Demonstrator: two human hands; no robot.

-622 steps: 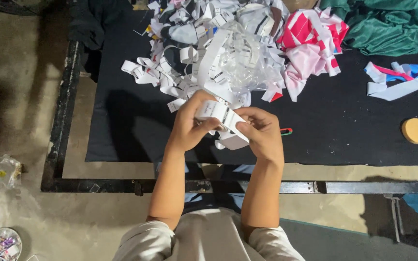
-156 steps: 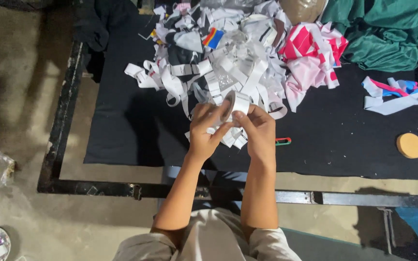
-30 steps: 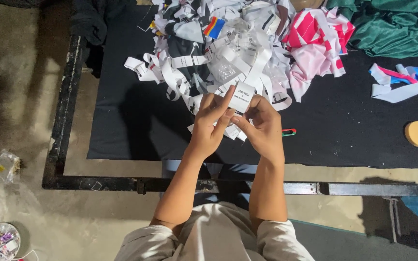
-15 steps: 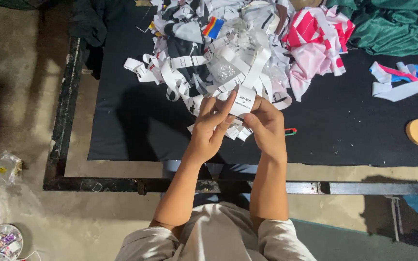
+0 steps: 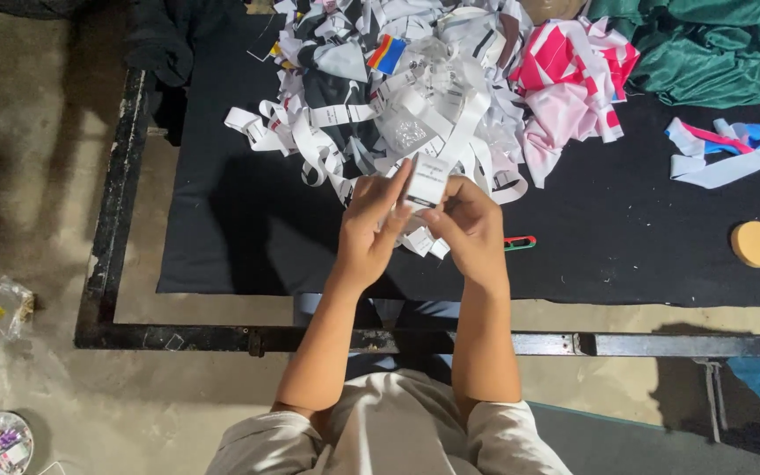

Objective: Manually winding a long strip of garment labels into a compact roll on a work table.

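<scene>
From the head view I saw my left hand and right hand both pinched shut on a small white label, raised just below the heap of white strips on the black tabletop, a red clip just right of it.

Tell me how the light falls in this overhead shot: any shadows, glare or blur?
Head view: light is soft and dim; the white strips look brightest, nearly washed out. The left hand and right hand, holding a small white label, cast a broad shadow on the black cloth. The floor at left is dark and blotchy.
</scene>
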